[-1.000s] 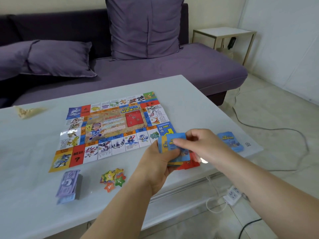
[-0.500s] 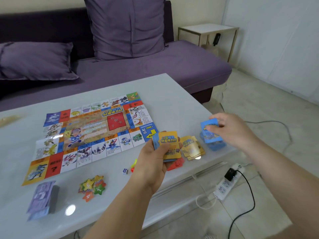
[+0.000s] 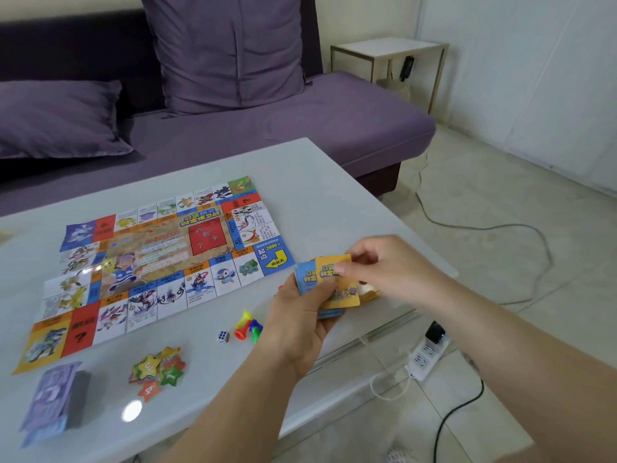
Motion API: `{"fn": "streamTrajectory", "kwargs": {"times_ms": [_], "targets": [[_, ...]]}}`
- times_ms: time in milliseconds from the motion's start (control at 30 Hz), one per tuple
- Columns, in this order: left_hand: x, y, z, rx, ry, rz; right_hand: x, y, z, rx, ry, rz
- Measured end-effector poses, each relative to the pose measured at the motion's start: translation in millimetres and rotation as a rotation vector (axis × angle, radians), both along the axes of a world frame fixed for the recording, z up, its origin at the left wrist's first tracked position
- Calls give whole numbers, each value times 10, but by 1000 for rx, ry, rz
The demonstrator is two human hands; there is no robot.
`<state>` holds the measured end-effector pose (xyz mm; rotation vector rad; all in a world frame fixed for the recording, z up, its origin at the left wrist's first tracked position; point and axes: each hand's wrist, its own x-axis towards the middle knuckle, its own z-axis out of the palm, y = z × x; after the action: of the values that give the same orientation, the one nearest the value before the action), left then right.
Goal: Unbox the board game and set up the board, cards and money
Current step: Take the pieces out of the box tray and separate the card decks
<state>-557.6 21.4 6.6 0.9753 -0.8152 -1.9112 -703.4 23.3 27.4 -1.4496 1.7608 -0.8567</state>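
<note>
The colourful game board (image 3: 160,262) lies unfolded on the white table (image 3: 317,182). My left hand (image 3: 300,315) holds a fanned stack of cards (image 3: 334,282) just off the board's right corner; the top card is yellow, blue ones sit behind. My right hand (image 3: 390,269) pinches the yellow card's top right corner. A stack of purple paper money (image 3: 56,399) lies at the front left. Star-shaped tokens (image 3: 158,369) lie in a small pile beside it. A die (image 3: 223,336) and several coloured pawns (image 3: 247,326) rest near my left wrist.
A purple sofa (image 3: 300,121) with cushions runs behind the table. A small side table (image 3: 390,51) stands at the back right. On the floor to the right lie a power strip (image 3: 427,355) and loose cables (image 3: 500,228).
My right hand came back from the right side of the table, where it set down a blue card, and now pinches the yellow top card of the stack. The view shifted slightly.
</note>
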Motion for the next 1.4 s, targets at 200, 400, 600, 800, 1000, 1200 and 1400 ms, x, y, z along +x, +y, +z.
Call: {"fn": "streamTrajectory", "kwargs": {"times_ms": [200,400,600,800,1000,1200,1400], "targets": [[91,-56,51,26,59,45,-151,-97,-56,-98,-96,-113],[141,-30,51,-29,15,49,-121,-99,-265,-67,451,-79],[119,-19,36,-87,-61,14,113,-22,12,-92,12,-87],[121,1,71,-93,-44,-27,139,11,27,6,-70,-28],[97,-5,65,-88,-34,-40,-207,-62,37,10,-216,-136],[73,-15,38,-65,-68,-8,-682,-108,-181,-21,379,-173],[48,-2,49,-50,-102,16,-666,-158,-263,-3,665,-202]]}}
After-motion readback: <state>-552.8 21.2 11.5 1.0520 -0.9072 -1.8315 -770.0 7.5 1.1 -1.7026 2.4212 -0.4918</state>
